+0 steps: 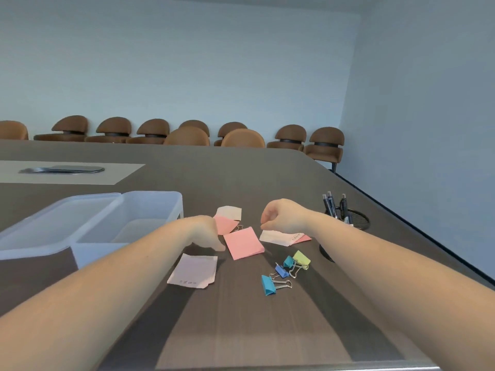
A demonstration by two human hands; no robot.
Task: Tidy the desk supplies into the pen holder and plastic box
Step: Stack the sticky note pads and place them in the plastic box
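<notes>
My left hand (205, 232) is curled low over the table and holds a pink sticky note (225, 224) by its edge. Just to its right a thicker pink note pad (243, 242) lies flat. My right hand (280, 215) hovers above the notes with its fingers closed and nothing visible in them. A white note (193, 271) lies near my left wrist, another (230, 212) behind the held note, and one more (276, 236) under my right hand. Several coloured binder clips (285, 269) lie in front. The clear plastic box (128, 218) stands at the left. The black mesh pen holder (356, 219) holds several pens.
The box's lid (53, 226) lies against its left side. A round cable hole (326, 253) is partly hidden by my right forearm. The table's right edge (417, 226) runs diagonally. A flat grey device (61, 170) lies far left, and brown chairs (187, 135) line the far side.
</notes>
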